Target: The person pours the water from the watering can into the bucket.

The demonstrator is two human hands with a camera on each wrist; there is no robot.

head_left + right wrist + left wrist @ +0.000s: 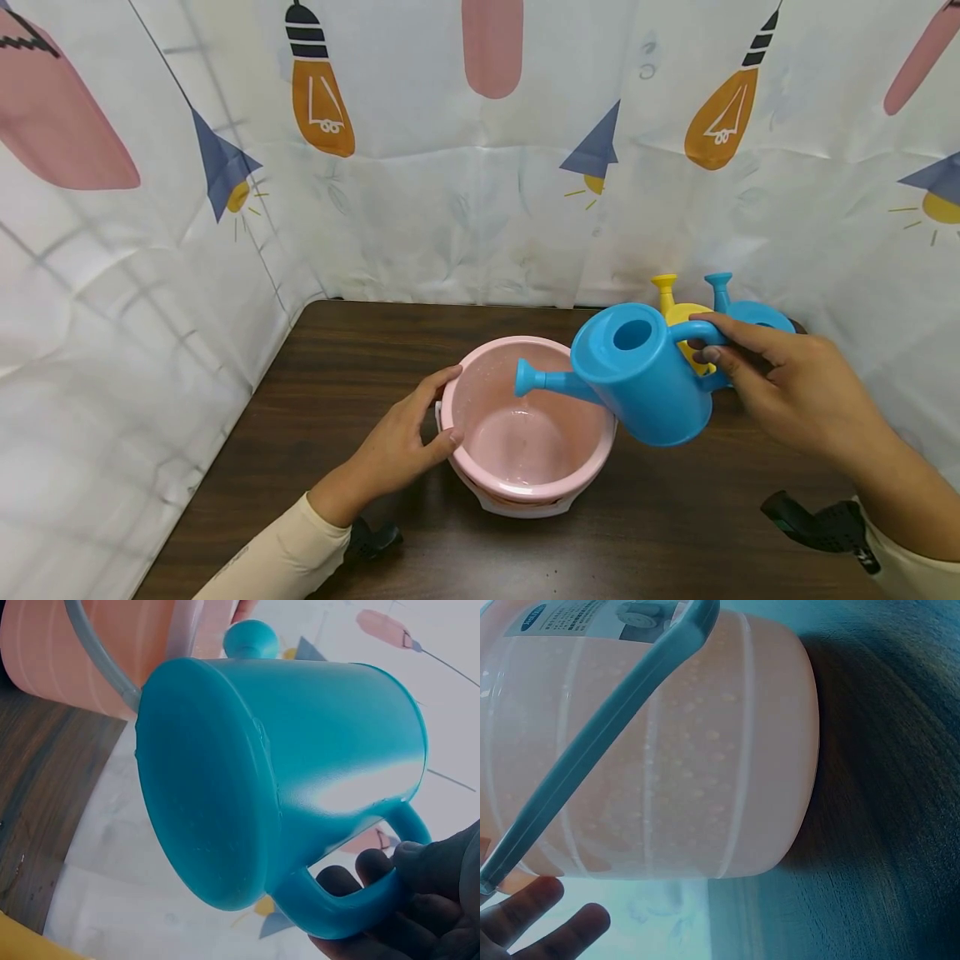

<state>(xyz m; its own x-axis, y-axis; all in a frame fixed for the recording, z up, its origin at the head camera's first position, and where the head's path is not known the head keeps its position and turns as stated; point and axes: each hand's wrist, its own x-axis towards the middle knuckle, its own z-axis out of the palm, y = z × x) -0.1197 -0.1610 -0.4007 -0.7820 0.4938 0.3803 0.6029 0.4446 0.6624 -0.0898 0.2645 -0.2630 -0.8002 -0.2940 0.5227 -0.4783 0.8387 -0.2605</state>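
In the head view a pink bucket (525,490) stands upright on the table, with wet-looking glints and droplets inside. My left hand (401,446) holds its left rim, thumb over the edge. Two fingertips (585,924) stick out past the bucket wall in the left wrist view. My right hand (787,392) grips the handle of a blue watering can (652,400), raised at the bucket's right side. The can tilts left, and its spout (531,377) points across the bucket's opening. From the right wrist, the can's round base (202,787) faces the camera.
Behind the raised can, a yellow watering can (678,313) and another blue watering can (757,313) stand at the table's back right. Patterned white cloth (480,208) hangs behind and beside the dark wooden table (337,358). The bucket has a swinging handle (592,761).
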